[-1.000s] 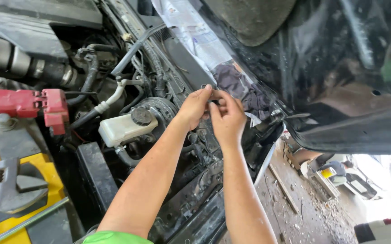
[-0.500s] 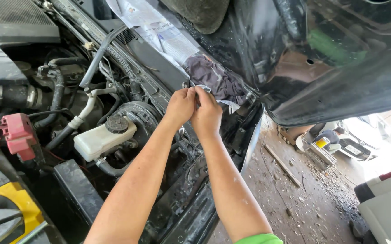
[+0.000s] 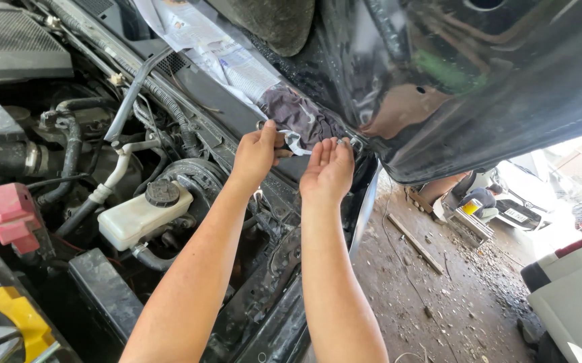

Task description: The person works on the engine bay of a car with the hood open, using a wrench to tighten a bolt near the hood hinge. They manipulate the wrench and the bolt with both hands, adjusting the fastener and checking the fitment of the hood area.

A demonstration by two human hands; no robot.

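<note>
I am leaning over a car's engine bay at the corner where the raised black hood (image 3: 479, 81) meets the body. My left hand (image 3: 257, 153) is closed around a small silver wrench (image 3: 295, 142) whose end points toward the hood hinge (image 3: 353, 144). My right hand (image 3: 328, 171) is palm up just right of it, its fingertips resting against the hinge and holding nothing that I can see. A dark cloth (image 3: 297, 114) is bunched just above both hands.
A white fluid reservoir (image 3: 136, 216) with a black cap, hoses and a red terminal cover (image 3: 8, 212) lie to the left. Crumpled paper sheeting (image 3: 223, 57) lies along the cowl. Dirt ground (image 3: 439, 289) with debris and a white vehicle (image 3: 573, 296) are at the right.
My hands were pressed together at the hinge; now they are apart, the right one turned palm up. The view has shifted slightly.
</note>
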